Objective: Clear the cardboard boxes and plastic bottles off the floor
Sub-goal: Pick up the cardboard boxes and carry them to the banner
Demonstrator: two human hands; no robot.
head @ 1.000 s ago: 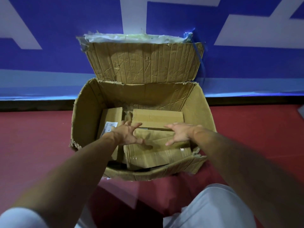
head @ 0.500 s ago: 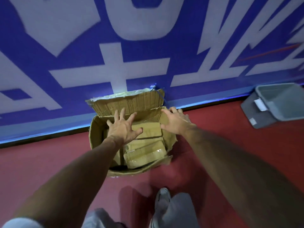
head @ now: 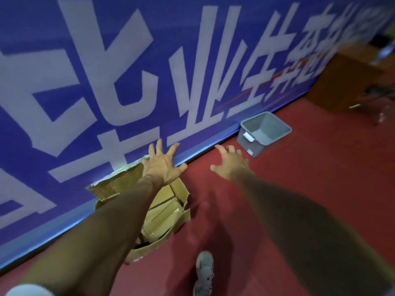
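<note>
A large worn cardboard box [head: 181, 192] stands open on the red floor against the blue wall, with smaller flattened cardboard boxes [head: 161, 214] packed inside. My left hand [head: 162, 165] hovers above its far end with fingers spread and holds nothing. My right hand [head: 232, 162] is out over the red floor to the right of the box, fingers loosely spread, also empty. My left forearm hides much of the box. No plastic bottle is in view.
A grey plastic bin [head: 264, 133] lies tilted on the floor by the wall, beyond my right hand. A blue banner wall [head: 106, 82] with large white characters runs along the left. Brown wooden furniture [head: 346, 82] stands at the far right. My grey shoe [head: 204, 272] is below.
Both hands have lifted out of the cardboard box and apart from it. The view has risen and swung right, bringing the grey bin and the far furniture into sight.
</note>
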